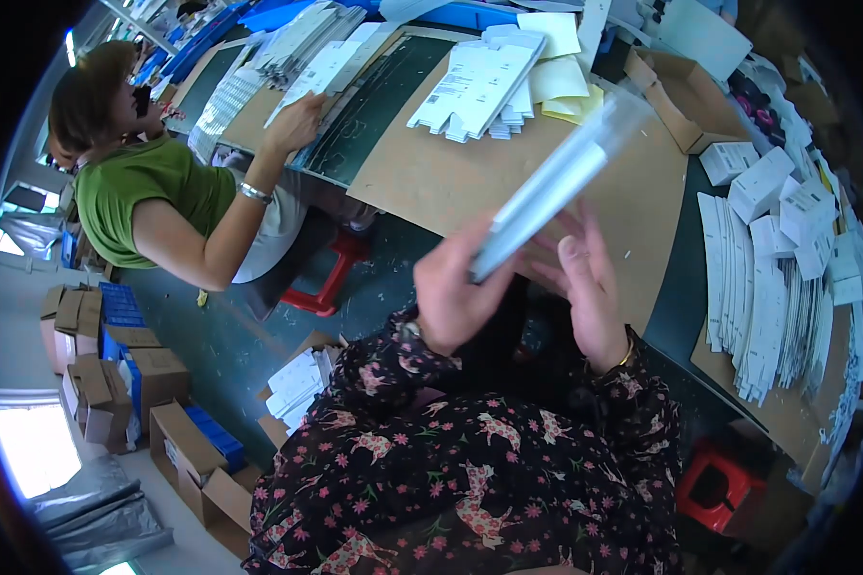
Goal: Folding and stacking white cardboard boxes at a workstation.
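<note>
My left hand (462, 287) is closed around the lower end of a flat white carton (551, 187), a folded box blank by its look. The carton slants up to the right, seen nearly edge-on, and its far end is smeared by motion. Beside it my right hand (590, 292) is open, fingers spread and palm turned toward the carton; whether its fingertips touch the carton I cannot tell. Beyond, a stack of flat white printed cartons (479, 81) lies on the brown cardboard sheet (412, 177) covering the table, with pale yellow sheets (561, 77) at its right.
To the right are a long row of flattened cartons (729, 297), several small white boxes (762, 182) and an open brown box (686, 101). A person in green (177, 187) works at the left. Red stools (331, 278) and cardboard boxes (197, 450) stand on the floor.
</note>
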`<state>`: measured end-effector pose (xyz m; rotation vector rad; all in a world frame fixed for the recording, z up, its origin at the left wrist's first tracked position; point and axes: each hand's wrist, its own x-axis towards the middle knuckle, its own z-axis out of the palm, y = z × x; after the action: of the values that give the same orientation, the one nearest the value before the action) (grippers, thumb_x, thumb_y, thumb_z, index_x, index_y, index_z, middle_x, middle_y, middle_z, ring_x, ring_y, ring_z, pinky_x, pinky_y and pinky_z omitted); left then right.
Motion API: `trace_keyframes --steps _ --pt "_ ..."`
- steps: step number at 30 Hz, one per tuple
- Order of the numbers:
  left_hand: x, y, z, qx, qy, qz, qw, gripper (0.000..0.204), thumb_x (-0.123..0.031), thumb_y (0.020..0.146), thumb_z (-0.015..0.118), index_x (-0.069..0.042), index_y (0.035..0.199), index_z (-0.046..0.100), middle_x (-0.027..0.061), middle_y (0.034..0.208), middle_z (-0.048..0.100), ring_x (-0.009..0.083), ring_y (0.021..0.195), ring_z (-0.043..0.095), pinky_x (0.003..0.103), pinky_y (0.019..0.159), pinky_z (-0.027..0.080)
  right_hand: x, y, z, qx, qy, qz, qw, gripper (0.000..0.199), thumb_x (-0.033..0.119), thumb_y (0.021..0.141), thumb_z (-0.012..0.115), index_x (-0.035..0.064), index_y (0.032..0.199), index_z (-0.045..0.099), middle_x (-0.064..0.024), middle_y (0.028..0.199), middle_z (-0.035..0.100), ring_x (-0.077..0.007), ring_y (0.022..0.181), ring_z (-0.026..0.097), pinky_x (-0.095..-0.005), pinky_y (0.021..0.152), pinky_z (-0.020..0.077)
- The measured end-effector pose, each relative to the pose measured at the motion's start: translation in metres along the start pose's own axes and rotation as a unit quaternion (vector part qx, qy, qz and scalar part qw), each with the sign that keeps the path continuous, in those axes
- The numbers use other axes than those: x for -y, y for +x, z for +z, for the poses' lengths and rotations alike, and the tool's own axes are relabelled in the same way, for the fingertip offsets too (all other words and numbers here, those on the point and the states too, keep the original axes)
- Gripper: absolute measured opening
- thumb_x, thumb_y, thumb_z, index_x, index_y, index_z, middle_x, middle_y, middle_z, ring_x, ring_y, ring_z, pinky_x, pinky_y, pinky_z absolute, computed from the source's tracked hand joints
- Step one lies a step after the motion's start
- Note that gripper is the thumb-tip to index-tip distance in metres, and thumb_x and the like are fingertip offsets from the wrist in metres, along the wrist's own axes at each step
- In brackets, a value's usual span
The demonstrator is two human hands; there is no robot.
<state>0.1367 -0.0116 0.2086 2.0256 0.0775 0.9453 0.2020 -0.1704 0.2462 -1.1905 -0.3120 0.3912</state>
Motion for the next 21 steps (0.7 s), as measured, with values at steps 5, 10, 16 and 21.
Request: trace_keyframes --steps 5,10,16,21 --pt "-0.027 -0.008 0.014 0.165 0.088 0.078 0.979 0.057 -0.019 0.087 0.084 -0.001 0.137 0.063 0.0198 0.140 0.066 0.0366 0.123 0.069 0.038 0.099 0.056 -0.009 0.007 -0.034 -0.025 -0.023 0.083 0.996 0.054 0.023 0.109 0.060 -0.0040 0.153 0.044 -0.0155 0.144 0.061 -0.0248 0.127 0.064 -0.0383 0.108 0.0511" --pt "-0.021 -0.003 0.000 0.268 0.061 0.143 0.951 0.058 -0.019 0.088 0.083 0.000 0.139 0.062 0.0217 0.139 0.067 0.0382 0.125 0.066 0.045 0.105 0.054 -0.031 0.003 -0.068 -0.096 0.058 0.039 0.993 0.055 0.012 0.103 0.065 -0.0060 0.151 0.045 -0.0145 0.142 0.062 -0.0241 0.128 0.064 -0.0372 0.109 0.0497" --pt "0.015 -0.001 0.012 0.198 -0.006 -0.017 0.980 0.050 -0.014 0.102 0.070 0.004 0.146 0.056 0.0213 0.146 0.063 0.0351 0.134 0.062 0.041 0.113 0.047 -0.042 -0.013 -0.091 -0.154 0.055 0.024 0.986 0.060 -0.001 0.096 0.063 -0.0055 0.152 0.042 -0.0162 0.143 0.062 -0.0251 0.129 0.063 -0.0377 0.111 0.0487" --pt "0.016 -0.001 0.024 0.236 -0.257 -0.260 0.901 0.050 -0.011 0.109 0.058 0.006 0.155 0.046 0.0199 0.151 0.060 0.0276 0.141 0.056 0.038 0.118 0.041 -0.023 -0.019 -0.087 -0.129 0.011 -0.040 0.991 0.068 -0.005 0.094 0.060 -0.0037 0.157 0.035 -0.0179 0.148 0.057 -0.0254 0.135 0.059 -0.0381 0.115 0.0457"
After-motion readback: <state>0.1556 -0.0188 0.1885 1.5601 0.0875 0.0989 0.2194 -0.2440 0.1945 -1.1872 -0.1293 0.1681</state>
